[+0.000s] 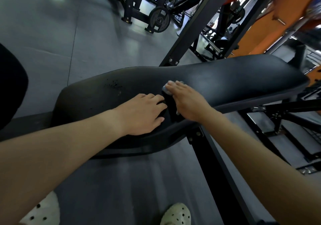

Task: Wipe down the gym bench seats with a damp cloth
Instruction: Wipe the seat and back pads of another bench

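A long black padded bench seat runs from lower left to upper right across the view. My right hand lies flat on it with straight fingers, pressing a pale blue-grey cloth that peeks out at the fingertips and under the palm. My left hand rests flat on the near end of the pad, fingers spread, just left of the right hand. The pad's left part shows small dark worn specks.
Black steel frame posts rise behind the bench and a leg drops in front. A weight plate leans on a rack at the back. Orange equipment stands at the right. My pale shoes stand on the grey floor.
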{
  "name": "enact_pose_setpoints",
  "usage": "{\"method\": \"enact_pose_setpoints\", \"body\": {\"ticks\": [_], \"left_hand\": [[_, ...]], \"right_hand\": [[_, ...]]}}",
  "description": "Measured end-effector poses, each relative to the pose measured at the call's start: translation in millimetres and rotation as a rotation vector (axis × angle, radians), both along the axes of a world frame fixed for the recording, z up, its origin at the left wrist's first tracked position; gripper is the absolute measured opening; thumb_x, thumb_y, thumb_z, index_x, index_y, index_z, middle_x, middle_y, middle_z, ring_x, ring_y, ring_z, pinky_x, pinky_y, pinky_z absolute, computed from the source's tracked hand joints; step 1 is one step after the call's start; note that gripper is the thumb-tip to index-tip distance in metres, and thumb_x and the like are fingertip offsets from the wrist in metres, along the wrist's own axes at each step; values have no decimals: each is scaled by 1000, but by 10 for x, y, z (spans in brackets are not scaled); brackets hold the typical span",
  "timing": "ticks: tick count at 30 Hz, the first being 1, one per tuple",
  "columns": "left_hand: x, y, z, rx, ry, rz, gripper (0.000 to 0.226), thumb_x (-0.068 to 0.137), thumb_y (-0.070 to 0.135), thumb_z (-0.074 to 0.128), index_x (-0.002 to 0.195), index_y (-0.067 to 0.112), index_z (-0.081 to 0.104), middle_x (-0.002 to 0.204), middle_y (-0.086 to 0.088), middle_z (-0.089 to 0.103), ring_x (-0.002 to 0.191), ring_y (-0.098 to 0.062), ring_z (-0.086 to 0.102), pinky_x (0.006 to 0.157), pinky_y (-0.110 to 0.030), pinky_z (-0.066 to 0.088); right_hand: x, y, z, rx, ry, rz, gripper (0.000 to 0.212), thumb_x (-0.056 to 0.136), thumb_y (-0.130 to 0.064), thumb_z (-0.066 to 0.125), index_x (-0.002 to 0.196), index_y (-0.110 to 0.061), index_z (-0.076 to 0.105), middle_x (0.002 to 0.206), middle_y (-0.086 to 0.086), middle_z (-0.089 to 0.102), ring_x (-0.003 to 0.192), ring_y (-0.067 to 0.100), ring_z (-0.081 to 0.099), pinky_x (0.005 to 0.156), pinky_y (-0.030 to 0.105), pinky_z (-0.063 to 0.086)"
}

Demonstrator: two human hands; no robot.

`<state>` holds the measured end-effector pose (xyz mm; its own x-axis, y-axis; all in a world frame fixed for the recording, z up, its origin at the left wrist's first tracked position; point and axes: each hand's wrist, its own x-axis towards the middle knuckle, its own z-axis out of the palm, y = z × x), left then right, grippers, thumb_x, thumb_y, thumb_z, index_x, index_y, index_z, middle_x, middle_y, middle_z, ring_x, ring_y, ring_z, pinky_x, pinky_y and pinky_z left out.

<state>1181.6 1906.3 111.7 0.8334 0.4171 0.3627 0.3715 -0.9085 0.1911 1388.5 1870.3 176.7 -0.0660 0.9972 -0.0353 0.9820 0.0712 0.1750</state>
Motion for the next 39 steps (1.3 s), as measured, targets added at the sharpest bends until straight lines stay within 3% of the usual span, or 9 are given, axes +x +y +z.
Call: {"method": "enact_pose_setpoints", "body": {"ticks": [4,9,12,15,19,23,28,32,39], "left_hand": [[-50,-61,17,42,17,-26,54,106,51,35,152,23,44,156,1,42,136,-19,47,116,-40,37],[-29,-123,82,30,80,-20,61,106,58,32,154,20,40,154,-1,42,135,-21,47,115,-41,38],[0,-138,96,48,98,-12,66,104,62,34,153,19,40,150,-3,45,131,-22,50,112,-42,41],[17,-134,96,58,86,-5,66,102,65,36,150,19,43,144,-2,49,125,-21,53,108,-42,45],[48,-166,98,79,65,11,64,100,65,39,144,19,48,134,-2,53,117,-21,55,103,-42,48],[61,-202,88,91,51,21,63,101,64,38,142,18,48,131,-3,53,114,-21,56,101,-41,48],[52,-232,63,101,49,26,62,102,62,34,144,17,46,134,-3,53,116,-22,55,103,-41,47],[56,-245,56,112,40,33,61,102,60,33,141,16,47,134,-5,52,115,-23,55,102,-41,48],[97,-284,25,118,26,54,56,101,60,35,134,16,50,128,-6,53,110,-24,56,99,-40,48]], "right_hand": [[144,-201,87,-40,-58,37,67,101,-16,53,161,-24,23,169,-4,19,156,16,16,127,38,18],[494,-274,373,140,-32,-280,66,96,-10,58,156,-21,34,166,2,29,153,24,25,124,43,21],[435,-295,290,259,11,-397,56,96,-12,43,152,-11,39,160,10,38,148,31,34,122,46,26],[151,-371,119,255,21,-295,62,85,-24,38,145,-11,47,153,10,45,142,31,39,119,45,30],[-99,-606,-56,188,13,-69,67,88,-13,65,151,-17,42,160,4,38,149,24,31,123,35,17],[15,-758,-35,139,16,58,58,102,-12,47,158,-19,35,165,-1,31,154,18,22,127,34,12],[594,-729,194,331,32,-162,50,96,-14,50,146,-20,49,154,4,48,144,27,42,122,45,29],[621,-695,158,528,86,-376,48,98,-9,36,144,-8,53,153,12,49,144,29,39,124,38,20],[23,-808,-358,550,115,-161,48,98,-13,35,142,-13,52,154,5,47,148,23,35,125,46,22]]}}
